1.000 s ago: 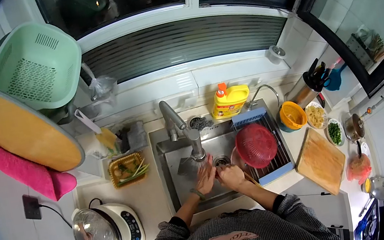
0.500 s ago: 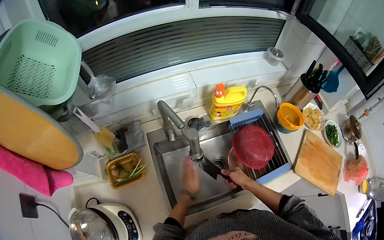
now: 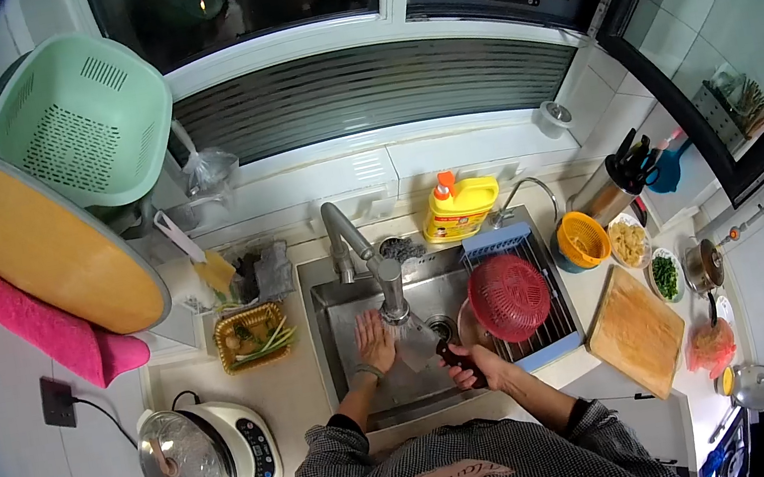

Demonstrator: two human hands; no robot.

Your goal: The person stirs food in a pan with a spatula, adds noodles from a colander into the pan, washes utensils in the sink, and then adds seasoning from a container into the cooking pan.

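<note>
Left hand (image 3: 375,339), open flat, has shifted against the grey steel cleaver blade (image 3: 417,344) under the faucet (image 3: 390,288); right hand (image 3: 469,365) clamps its handle, red round colander (image 3: 509,296) beside.

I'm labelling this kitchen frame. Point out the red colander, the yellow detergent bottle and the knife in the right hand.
red colander (image 3: 509,297), head view, middle of its domed mesh.
yellow detergent bottle (image 3: 460,209), head view, its label.
knife (image 3: 419,345), head view, flat of the blade under the tap.
</note>
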